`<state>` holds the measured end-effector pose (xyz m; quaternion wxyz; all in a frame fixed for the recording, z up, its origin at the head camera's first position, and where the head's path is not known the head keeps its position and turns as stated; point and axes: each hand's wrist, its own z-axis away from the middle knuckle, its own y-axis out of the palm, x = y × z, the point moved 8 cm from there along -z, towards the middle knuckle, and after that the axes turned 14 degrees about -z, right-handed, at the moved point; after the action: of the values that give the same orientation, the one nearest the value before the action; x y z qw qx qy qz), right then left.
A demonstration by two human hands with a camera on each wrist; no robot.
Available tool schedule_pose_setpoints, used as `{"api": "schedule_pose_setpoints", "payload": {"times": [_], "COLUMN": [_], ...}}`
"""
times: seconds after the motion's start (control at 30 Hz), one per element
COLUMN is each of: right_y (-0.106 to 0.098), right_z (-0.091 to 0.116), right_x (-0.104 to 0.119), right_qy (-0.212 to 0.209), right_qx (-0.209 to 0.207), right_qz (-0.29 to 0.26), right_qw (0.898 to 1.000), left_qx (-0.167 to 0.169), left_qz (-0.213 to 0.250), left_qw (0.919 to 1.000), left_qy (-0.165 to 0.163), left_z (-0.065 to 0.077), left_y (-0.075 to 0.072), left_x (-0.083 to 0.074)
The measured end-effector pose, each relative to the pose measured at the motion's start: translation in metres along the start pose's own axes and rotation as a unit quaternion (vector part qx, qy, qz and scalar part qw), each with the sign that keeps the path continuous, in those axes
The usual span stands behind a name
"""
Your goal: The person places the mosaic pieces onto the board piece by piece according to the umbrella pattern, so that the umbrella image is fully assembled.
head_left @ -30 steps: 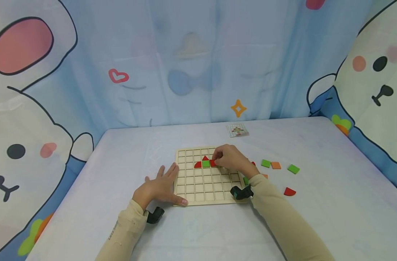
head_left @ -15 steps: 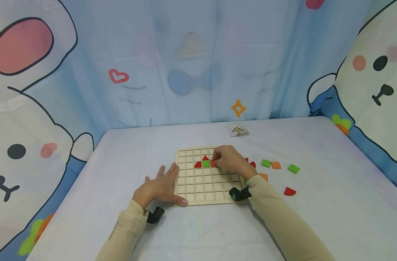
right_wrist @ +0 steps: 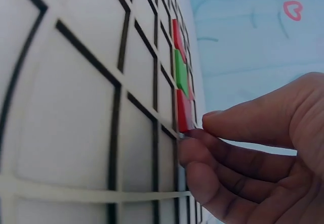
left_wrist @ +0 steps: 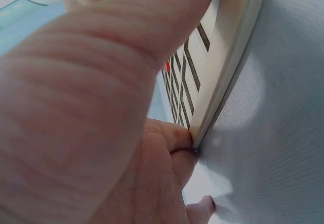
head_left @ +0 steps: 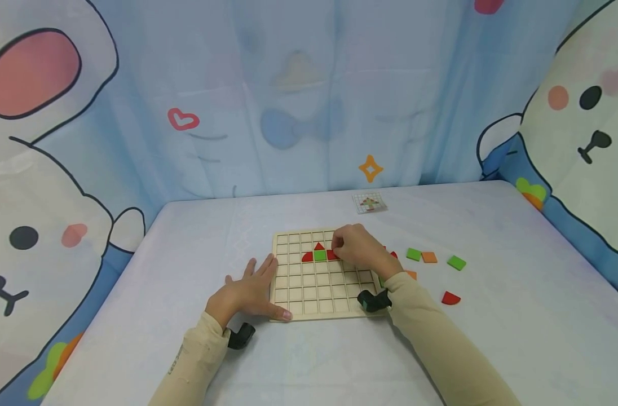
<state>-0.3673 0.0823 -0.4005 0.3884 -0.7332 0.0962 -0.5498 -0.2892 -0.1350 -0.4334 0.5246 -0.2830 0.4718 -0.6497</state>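
A wooden grid board [head_left: 309,293] lies on the table. On it, a red triangle tile [head_left: 318,246] sits behind a green square tile [head_left: 319,255], with a red quarter-circle tile [head_left: 307,257] to the left. On the green tile's right is another red tile [right_wrist: 184,112], partly hidden in the head view. My right hand [head_left: 358,246] has curled fingers and holds this tile's edge between thumb and fingertips. My left hand [head_left: 248,293] spreads its fingers along the board's left edge, thumb on the near left corner. The thumb [left_wrist: 101,67] fills much of the left wrist view.
Right of the board lie green tiles [head_left: 457,262], orange tiles [head_left: 429,257] and a red quarter-circle tile [head_left: 451,298]; a few more are partly behind the right wrist. A pattern card [head_left: 369,202] lies near the table's back edge. A printed curtain [head_left: 299,101] hangs behind.
My right hand has shifted only slightly, staying at the red tile beside the green one. The left hand and the board have kept their places.
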Motion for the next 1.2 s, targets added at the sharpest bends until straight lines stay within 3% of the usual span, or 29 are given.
{"api": "schedule_pose_setpoints", "payload": {"times": [0.27,0.47,0.63,0.93,1.2], "right_y": [-0.005,-0.005,-0.012,-0.057,-0.086], "right_z": [0.000,0.001,0.008,0.034,0.051], "right_x": [0.012,0.012,0.026,0.046,0.016], "right_qy": [-0.006,0.004,-0.013,-0.032,0.015], "right_qx": [0.030,0.087,0.130,0.085,0.039], "right_qz": [-0.006,-0.033,-0.055,-0.096,-0.052], "right_qw": [1.000,0.996,0.990,0.991,0.998], "left_qx": [-0.005,-0.005,-0.005,0.005,0.004], "left_qz": [0.001,0.004,0.002,-0.006,-0.008], "left_qw": [1.0000,1.0000,1.0000,1.0000,1.0000], "left_qy": [0.001,0.003,0.002,0.003,-0.001], "left_z": [-0.001,0.000,0.001,-0.006,-0.003], "left_y": [0.002,0.001,-0.002,0.000,0.001], "left_x": [0.005,0.005,0.004,0.000,0.003]}}
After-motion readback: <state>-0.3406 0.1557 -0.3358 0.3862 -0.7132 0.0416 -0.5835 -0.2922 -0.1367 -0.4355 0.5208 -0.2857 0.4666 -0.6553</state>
